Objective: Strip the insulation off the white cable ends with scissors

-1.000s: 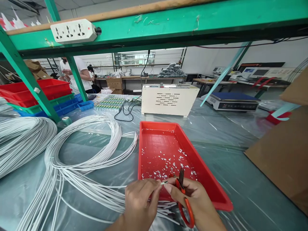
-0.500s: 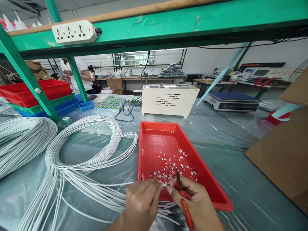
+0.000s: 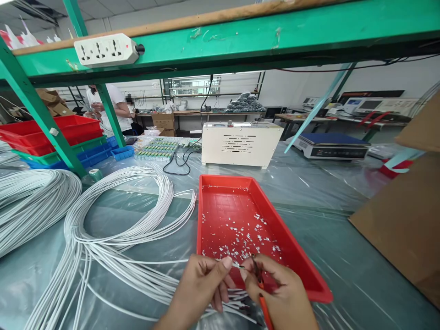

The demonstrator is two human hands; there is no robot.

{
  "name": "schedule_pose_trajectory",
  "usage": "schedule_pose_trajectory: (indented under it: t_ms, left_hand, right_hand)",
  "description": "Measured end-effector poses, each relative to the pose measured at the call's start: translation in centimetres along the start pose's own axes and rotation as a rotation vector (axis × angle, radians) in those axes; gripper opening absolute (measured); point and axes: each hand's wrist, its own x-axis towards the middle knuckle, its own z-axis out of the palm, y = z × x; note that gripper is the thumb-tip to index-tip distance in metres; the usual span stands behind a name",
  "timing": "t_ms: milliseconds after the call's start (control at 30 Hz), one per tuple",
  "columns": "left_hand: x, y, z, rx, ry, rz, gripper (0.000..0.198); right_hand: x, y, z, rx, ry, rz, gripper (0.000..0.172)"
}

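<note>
White wire end is pinched between thumb and forefinger of the left hand, bottom centre of frame, over the near edge of the red tray. Right hand is closed around orange-handled scissors; blade tips are held right at the wire tip. Whether the blades are touching the wire cannot be told.

Red tray contents: small white offcuts scattered over the floor, denser toward the near half; far half is mostly bare.

More wire ends are fanned out under both hands. They are fed from the white wire bundle looped on the plastic-covered counter, left of the tray. A second coil is seen at far left.

Stacked bins, upper left: red on top, then green, then blue; contents not visible. A flat tray of green parts is placed beside them.

Cream equipment box is set behind the red tray. Cardboard is seen at right edge.
</note>
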Motion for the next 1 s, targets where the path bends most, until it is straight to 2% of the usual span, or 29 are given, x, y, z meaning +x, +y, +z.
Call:
schedule_pose_trajectory:
  t_ms: [100, 167, 267, 367, 467, 600, 700, 867, 933, 1000]
  left_hand:
    - [0.5, 0.1, -0.2, -0.207, -0.059, -0.098, 0.047]
    - [0.6, 0.2, -0.4, -0.286, -0.059, -0.128, 0.042]
    - [0.6, 0.2, -0.5, -0.330, -0.067, -0.168, 0.040]
    - [0.6, 0.2, -0.6, -0.316, -0.071, -0.172, 0.037]
    - [0.3, 0.4, -0.6, -0.320, -0.096, -0.112, 0.036]
    - [-0.2, 0.8, -0.5, -0.270, -0.105, 0.077, 0.035]
    - [-0.4, 0.9, -0.5, -0.233, -0.111, 0.164, 0.034]
    - [-0.7, 1.3, -0.4, -0.232, -0.078, 0.189, 0.032]
    - [-0.7, 1.6, -0.4, -0.236, -0.065, 0.180, 0.032]
    - [-0.6, 1.6, -0.4, -0.242, -0.058, 0.176, 0.033]
  right_hand:
    - [-0.5, 0.4, 0.0, -0.220, -0.036, -0.388, 0.014]
    - [-0.7, 0.7, 0.0, -0.296, -0.036, -0.565, 0.017]
    - [-0.9, 1.0, 0.2, -0.376, -0.011, -0.691, 0.024]
    - [-1.1, 1.2, 0.5, -0.439, 0.013, -0.767, 0.022]
    - [-1.1, 1.3, 0.6, -0.439, 0.024, -0.768, 0.020]
    - [-0.8, 1.2, 0.4, -0.392, 0.035, -0.737, 0.022]
    - [-0.9, 1.1, 0.3, -0.385, 0.050, -0.734, 0.020]
    - [-0.8, 1.3, -0.5, -0.477, -0.009, -0.729, 0.025]
    - [-0.1, 1.6, -1.2, -0.580, 0.009, -0.660, 0.023]
    - [0.8, 2.0, -2.0, -0.726, 0.090, -0.533, 0.010]
